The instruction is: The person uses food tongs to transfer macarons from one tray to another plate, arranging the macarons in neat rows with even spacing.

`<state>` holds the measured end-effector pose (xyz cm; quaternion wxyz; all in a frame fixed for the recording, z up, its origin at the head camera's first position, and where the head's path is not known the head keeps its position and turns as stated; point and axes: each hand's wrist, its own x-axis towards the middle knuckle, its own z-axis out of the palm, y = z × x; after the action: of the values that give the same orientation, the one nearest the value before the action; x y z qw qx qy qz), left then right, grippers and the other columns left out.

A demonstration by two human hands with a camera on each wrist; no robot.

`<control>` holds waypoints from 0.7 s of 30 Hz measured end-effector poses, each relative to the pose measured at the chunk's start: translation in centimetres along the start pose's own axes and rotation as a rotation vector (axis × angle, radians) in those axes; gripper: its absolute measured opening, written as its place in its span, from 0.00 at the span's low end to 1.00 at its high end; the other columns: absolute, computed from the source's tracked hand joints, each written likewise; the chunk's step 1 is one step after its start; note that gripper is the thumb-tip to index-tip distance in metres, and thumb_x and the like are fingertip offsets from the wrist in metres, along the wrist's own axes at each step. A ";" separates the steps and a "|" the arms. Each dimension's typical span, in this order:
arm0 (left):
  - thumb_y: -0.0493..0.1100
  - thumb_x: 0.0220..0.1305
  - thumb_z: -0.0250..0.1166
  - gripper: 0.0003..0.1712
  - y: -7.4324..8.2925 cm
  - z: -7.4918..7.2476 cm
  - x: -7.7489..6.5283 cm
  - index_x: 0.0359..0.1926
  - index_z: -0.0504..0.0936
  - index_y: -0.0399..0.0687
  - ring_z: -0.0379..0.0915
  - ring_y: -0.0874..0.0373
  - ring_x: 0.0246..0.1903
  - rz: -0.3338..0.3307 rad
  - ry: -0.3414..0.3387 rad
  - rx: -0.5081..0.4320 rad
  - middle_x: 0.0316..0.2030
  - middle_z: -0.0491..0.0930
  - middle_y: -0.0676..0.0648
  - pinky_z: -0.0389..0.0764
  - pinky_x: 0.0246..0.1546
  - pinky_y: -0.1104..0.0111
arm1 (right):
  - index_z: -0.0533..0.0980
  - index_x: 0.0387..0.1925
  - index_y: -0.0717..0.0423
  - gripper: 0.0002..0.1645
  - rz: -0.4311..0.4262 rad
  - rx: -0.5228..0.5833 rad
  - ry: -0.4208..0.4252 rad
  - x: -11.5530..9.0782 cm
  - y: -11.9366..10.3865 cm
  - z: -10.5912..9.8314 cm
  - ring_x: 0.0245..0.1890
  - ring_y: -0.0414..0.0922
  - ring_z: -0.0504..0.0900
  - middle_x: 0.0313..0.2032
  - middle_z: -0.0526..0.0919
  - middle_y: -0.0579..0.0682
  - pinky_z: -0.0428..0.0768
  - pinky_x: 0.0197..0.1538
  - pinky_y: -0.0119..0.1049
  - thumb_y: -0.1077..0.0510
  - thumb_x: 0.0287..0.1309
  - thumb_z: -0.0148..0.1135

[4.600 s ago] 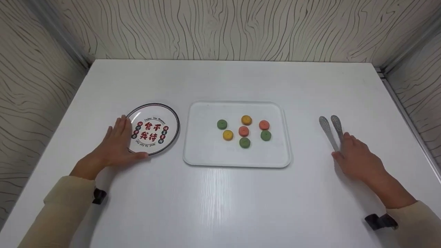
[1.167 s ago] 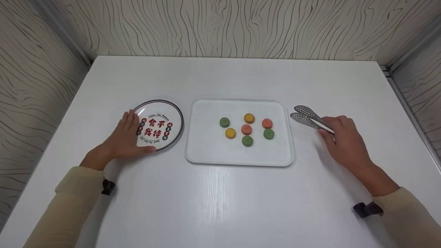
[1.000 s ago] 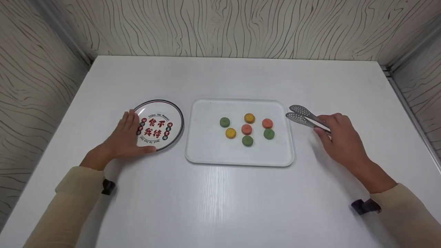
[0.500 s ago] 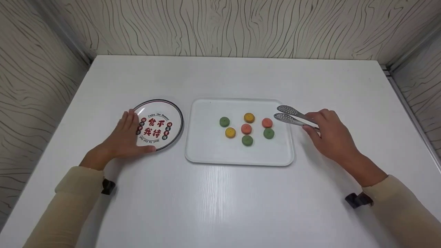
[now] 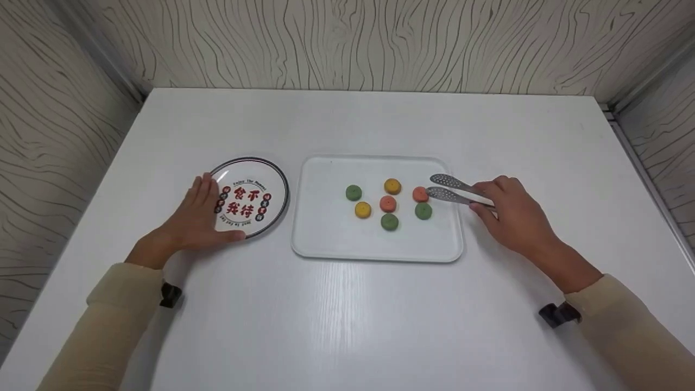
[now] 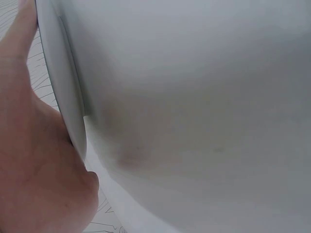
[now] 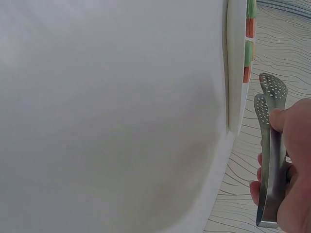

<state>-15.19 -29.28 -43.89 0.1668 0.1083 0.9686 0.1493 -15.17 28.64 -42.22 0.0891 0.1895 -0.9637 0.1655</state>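
Note:
My left hand (image 5: 190, 221) rests on the left rim of a round white plate (image 5: 254, 172) with red lettering, its fingers straight and its thumb along the near rim. In the left wrist view the plate (image 6: 68, 82) appears edge-on beside that hand. With my right hand (image 5: 516, 217) I hold metal tongs (image 5: 450, 196) with perforated tips, the arms slightly apart. Their tips are over the right part of a white tray (image 5: 326, 239), and the lower one overlaps the edge of a pink-orange round sweet (image 5: 419, 194). Nothing sits between the tips.
Several more small round sweets lie on the tray, among them a yellow one (image 5: 392, 186), a green one (image 5: 423, 210) and a pink-orange one (image 5: 388, 203). The white table (image 5: 336, 320) ends at a patterned back wall (image 5: 347, 43).
I have picked up the tongs from the table at the right. My right hand has carried them leftward over the tray's right side. My left hand stays on the plate.

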 end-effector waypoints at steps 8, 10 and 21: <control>0.76 0.56 0.64 0.78 -0.1 0.0 0.0 0.76 0.32 0.21 0.18 0.31 0.76 0.016 0.009 0.007 0.77 0.24 0.25 0.35 0.75 0.40 | 0.78 0.56 0.59 0.19 -0.020 -0.006 -0.023 -0.1 0.0 0.5 0.43 0.53 0.71 0.42 0.76 0.56 0.74 0.37 0.47 0.59 0.66 0.67; 0.76 0.55 0.64 0.78 -0.1 0.0 0.0 0.75 0.33 0.21 0.18 0.30 0.76 0.023 0.014 0.003 0.76 0.24 0.25 0.36 0.74 0.39 | 0.78 0.56 0.59 0.19 -0.025 -0.009 -0.025 -0.1 -0.1 0.6 0.43 0.53 0.71 0.42 0.76 0.56 0.74 0.37 0.47 0.59 0.66 0.67; 0.77 0.55 0.64 0.79 -0.2 0.2 0.1 0.76 0.31 0.22 0.16 0.32 0.76 0.005 -0.002 0.013 0.77 0.23 0.26 0.35 0.74 0.40 | 0.78 0.56 0.60 0.19 -0.014 0.003 -0.053 0.2 -0.4 1.0 0.44 0.53 0.71 0.42 0.76 0.57 0.75 0.40 0.48 0.58 0.66 0.67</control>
<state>-15.27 -29.42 -44.16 0.1665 0.1117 0.9692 0.1433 -15.24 27.86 -42.98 0.0644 0.2008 -0.9641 0.1612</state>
